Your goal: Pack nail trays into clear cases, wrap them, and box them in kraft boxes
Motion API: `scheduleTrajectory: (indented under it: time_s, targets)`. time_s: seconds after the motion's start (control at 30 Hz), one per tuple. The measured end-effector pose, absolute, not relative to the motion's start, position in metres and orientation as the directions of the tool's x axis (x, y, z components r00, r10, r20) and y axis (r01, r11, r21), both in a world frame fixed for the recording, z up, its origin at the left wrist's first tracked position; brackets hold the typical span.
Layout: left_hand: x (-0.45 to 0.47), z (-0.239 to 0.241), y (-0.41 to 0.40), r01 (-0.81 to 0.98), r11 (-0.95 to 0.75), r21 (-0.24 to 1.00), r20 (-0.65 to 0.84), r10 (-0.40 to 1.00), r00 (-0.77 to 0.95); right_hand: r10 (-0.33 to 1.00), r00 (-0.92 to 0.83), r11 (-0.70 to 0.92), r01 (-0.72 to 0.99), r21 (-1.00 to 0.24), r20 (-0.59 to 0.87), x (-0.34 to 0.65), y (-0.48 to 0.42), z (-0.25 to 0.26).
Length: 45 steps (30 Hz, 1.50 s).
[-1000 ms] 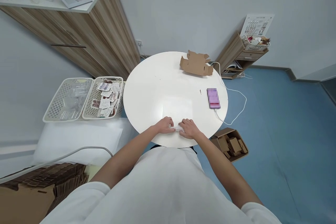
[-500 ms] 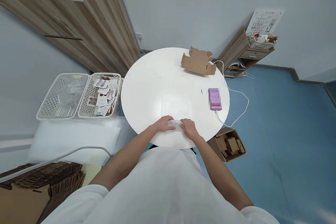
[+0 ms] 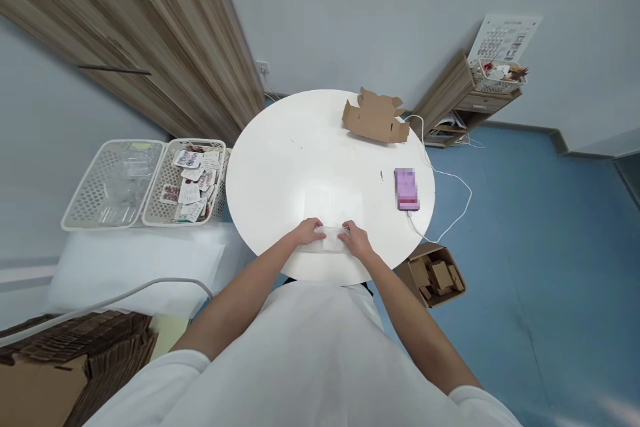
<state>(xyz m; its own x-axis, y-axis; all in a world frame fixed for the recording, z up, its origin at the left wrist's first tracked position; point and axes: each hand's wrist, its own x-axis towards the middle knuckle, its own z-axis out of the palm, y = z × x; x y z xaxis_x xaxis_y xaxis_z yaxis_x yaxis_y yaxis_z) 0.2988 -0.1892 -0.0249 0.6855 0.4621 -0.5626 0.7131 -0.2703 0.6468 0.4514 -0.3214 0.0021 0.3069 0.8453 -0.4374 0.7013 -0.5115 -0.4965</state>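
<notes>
At the near edge of the round white table (image 3: 280, 167), a translucent white packing sheet (image 3: 332, 240) lies partly folded or rolled. My left hand (image 3: 307, 231) grips its left end, thumb and fingers closed on the material. Its right end is pinched by my right hand (image 3: 355, 239). A thin flat part of the sheet stretches away from me across the tabletop, hard to tell from the white surface. Whether anything is wrapped inside cannot be made out.
An unfolded cardboard box (image 3: 376, 119) lies at the table's back right. Nearer is a pixelated purple-screened device (image 3: 407, 189) on a white cable. Left stand a basket of printed cards (image 3: 190, 180) and one of clear plastic packs (image 3: 116, 180). A carton (image 3: 420, 273) holds cardboard pieces.
Both hands have shifted slightly away from me on the sheet, fingertips now curled at its far fold. More of the sheet shows flat on my side of the hands. The view has drifted slightly.
</notes>
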Motion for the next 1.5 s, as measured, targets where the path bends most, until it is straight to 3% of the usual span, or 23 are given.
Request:
scheduleTrajectory:
  time_s: [0.23, 0.37, 0.5, 0.57, 0.67, 0.8, 1.03, 1.27, 1.5]
  targets:
    - [0.301, -0.015, -0.192, 0.767, -0.352, 0.537, -0.535, 0.561, 0.632, 0.838, 0.454, -0.543, 0.746, -0.385, -0.304, 0.452, -0.334, -0.009]
    - [0.298, -0.001, -0.199, 0.758, -0.510, 0.406, -0.383, 0.658, 0.648, 0.828, 0.546, -0.554, 0.762, -0.335, -0.129, 0.456, -0.346, -0.012]
    - [0.295, 0.009, -0.214, 0.523, -0.764, 0.378, -0.164, 0.501, 0.850, 0.898, 0.439, -0.415, 0.845, -0.337, -0.006, 0.451, -0.352, -0.006]
    - [0.294, 0.010, -0.222, 0.415, -0.822, 0.390, -0.141, 0.392, 0.909, 0.960, 0.277, -0.271, 0.897, -0.348, -0.036, 0.445, -0.352, -0.003]
    - [0.293, 0.009, -0.230, 0.396, -0.833, 0.387, -0.192, 0.347, 0.918, 0.987, 0.090, -0.131, 0.924, -0.358, -0.130, 0.435, -0.350, -0.004]
    - [0.289, 0.010, -0.235, 0.406, -0.828, 0.387, -0.222, 0.343, 0.913, 0.977, 0.092, -0.157, 0.923, -0.352, -0.193, 0.424, -0.351, -0.006]
    - [0.271, 0.021, -0.237, 0.361, -0.819, 0.446, -0.282, 0.254, 0.925, 0.954, 0.016, -0.172, 0.847, -0.502, -0.299, 0.420, -0.362, 0.015]
    - [0.271, 0.025, -0.228, 0.515, -0.699, 0.496, -0.315, 0.408, 0.857, 0.938, 0.115, -0.287, 0.787, -0.547, -0.326, 0.435, -0.340, 0.029]
    - [0.275, 0.017, -0.208, 0.730, -0.498, 0.468, -0.399, 0.617, 0.678, 0.849, 0.365, -0.517, 0.725, -0.456, -0.382, 0.443, -0.326, 0.018]
